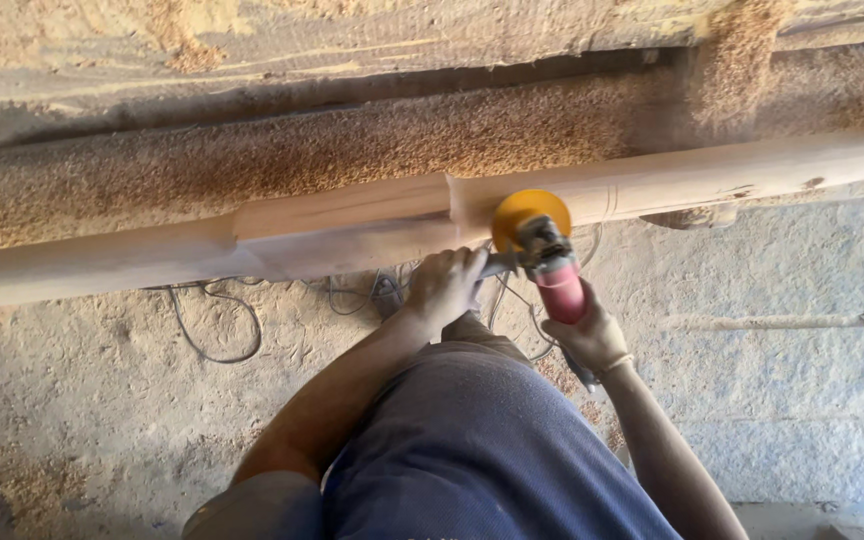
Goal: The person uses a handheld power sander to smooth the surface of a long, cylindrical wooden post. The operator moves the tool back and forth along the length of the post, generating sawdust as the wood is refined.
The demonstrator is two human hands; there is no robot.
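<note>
A long wooden pole (pixel 352 225) with a squared middle section runs across the view, mounted horizontally. I hold a red angle grinder (pixel 558 285) with an orange sanding disc (pixel 530 215) pressed against the pole just right of the squared block. My right hand (pixel 587 335) grips the red body from below. The grinder's side handle is wrapped by my left hand (pixel 444 285), which sits close under the pole.
Thick sawdust (pixel 352 140) covers the ledge behind the pole. Loose cables (pixel 222 320) lie on the dusty concrete floor below. A thin stick (pixel 782 322) lies on the floor at right. My blue-clothed knees fill the bottom centre.
</note>
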